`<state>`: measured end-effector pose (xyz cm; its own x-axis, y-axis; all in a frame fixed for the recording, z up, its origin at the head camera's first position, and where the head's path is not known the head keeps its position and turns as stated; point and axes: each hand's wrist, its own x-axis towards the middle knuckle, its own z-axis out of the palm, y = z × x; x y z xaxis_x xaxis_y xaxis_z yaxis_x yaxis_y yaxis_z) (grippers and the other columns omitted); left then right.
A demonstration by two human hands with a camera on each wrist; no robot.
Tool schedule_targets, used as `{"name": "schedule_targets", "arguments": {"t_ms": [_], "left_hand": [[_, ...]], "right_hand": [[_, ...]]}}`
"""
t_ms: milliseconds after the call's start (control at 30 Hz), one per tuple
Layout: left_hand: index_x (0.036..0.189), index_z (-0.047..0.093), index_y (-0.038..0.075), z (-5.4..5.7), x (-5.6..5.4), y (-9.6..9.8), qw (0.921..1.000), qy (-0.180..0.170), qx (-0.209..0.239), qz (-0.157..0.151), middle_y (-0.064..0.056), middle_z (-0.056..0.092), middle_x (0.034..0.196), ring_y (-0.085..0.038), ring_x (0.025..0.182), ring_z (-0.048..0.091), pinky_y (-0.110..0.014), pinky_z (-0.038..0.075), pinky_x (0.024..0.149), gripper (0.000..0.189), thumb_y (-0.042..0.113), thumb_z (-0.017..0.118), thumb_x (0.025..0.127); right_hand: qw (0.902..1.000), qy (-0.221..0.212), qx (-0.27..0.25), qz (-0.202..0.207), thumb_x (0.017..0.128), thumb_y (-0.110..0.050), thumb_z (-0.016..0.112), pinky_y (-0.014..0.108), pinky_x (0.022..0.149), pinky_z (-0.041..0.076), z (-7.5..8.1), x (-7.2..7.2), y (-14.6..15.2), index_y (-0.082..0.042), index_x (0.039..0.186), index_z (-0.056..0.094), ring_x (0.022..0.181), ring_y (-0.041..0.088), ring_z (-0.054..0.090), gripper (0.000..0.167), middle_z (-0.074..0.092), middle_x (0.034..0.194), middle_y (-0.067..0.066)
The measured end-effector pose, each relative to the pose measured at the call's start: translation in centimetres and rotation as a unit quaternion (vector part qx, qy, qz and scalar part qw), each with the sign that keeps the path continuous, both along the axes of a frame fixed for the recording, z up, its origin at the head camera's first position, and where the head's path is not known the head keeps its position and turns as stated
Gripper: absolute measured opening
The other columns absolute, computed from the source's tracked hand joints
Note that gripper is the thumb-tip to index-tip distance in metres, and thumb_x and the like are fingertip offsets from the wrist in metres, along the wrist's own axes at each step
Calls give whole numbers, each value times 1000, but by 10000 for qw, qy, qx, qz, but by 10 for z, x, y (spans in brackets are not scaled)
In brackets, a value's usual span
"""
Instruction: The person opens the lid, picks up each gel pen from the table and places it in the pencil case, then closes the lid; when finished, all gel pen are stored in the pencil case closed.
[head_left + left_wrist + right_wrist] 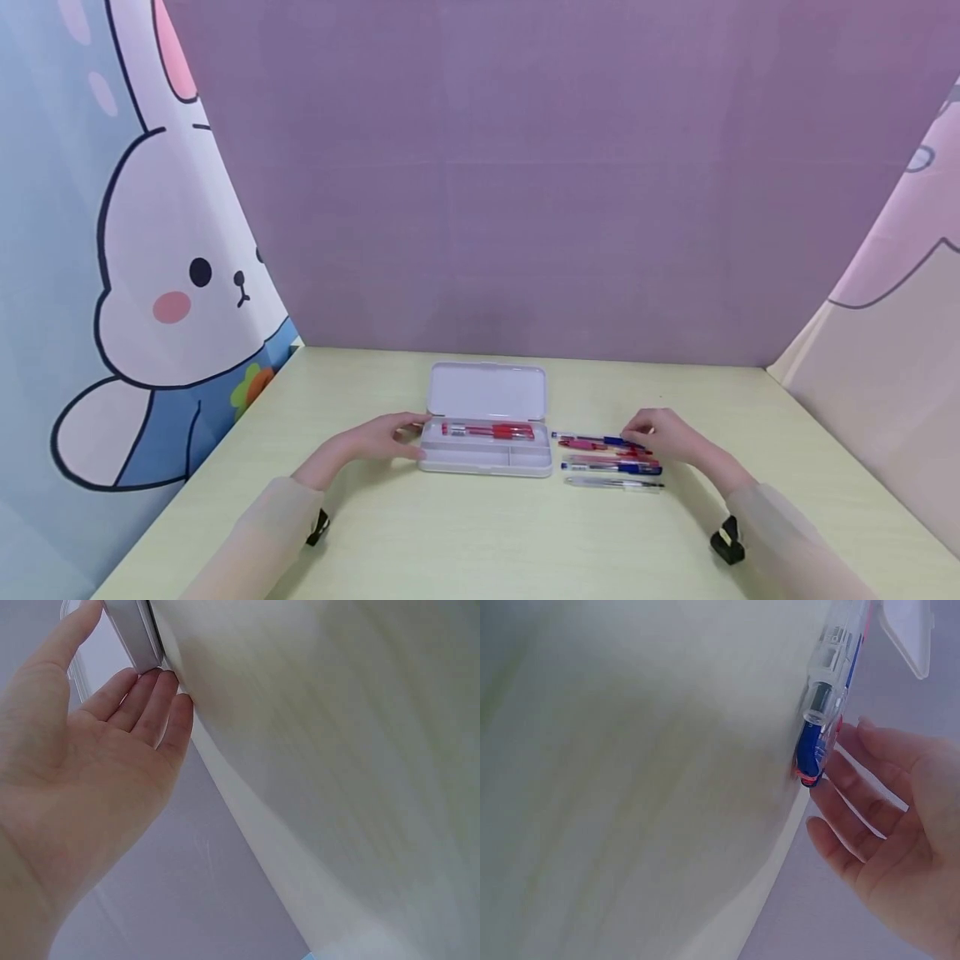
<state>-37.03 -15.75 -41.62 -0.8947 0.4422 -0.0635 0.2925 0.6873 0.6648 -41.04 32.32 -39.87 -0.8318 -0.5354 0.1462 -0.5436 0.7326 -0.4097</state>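
A white pencil case (486, 474) lies with its lid (487, 390) raised at the back. Red pens (487, 431) rest in its rear compartment. My left hand (382, 436) touches the case's left end, thumb toward the front corner and fingers toward the back; the left wrist view shows the fingers nearly straight. To the right of the case, my right hand (663, 433) pinches the farthest blue pen (585, 437) near its right end, fingertips partly hidden among the pens in the right wrist view. Nearer lie red pens (592, 458), another blue pen (611, 468) and a clear pen (615, 483).
The pale wooden table (480, 542) ends at a purple back panel (510, 183). A rabbit-printed cloth (172, 250) hangs at the left, and another printed cloth (892, 317) at the right. The case's front has two compartments split by a divider (510, 457).
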Motion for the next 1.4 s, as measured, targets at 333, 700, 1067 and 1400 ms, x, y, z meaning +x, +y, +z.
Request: {"name": "schedule_targets", "arguments": {"t_ms": [333,700,1067,1400], "left_hand": [[140,43,6,0,1,0,10000,31,15,-26,-17,47,139,-35,123,48,-53,37,104,67,31,70,84],[140,42,6,-1,2,-1,10000,9,50,-41,-17,47,138,-35,123,47,-54,37,104,67,31,70,84],[140,43,9,1,2,0,9999,-55,13,93,-15,48,138,-32,123,47,-52,37,104,68,32,71,83],[140,43,9,0,2,-1,9999,-56,5,102,-15,48,138,-32,124,47,-51,38,104,68,33,70,83]], "right_hand": [[9996,136,262,23,87,-13,65,24,63,49,-6,-5,1,-5,89,74,73,9,56,12,63,82,-1],[9993,175,303,-125,83,-10,68,25,62,48,-10,-6,1,-2,90,69,71,9,54,11,63,81,0],[9990,1,302,-345,83,-7,68,27,64,46,-10,-7,3,-3,88,69,71,10,53,7,61,80,1],[9993,-83,131,-329,84,-14,69,28,68,49,0,-2,5,-5,92,68,75,10,54,12,65,84,0]]}}
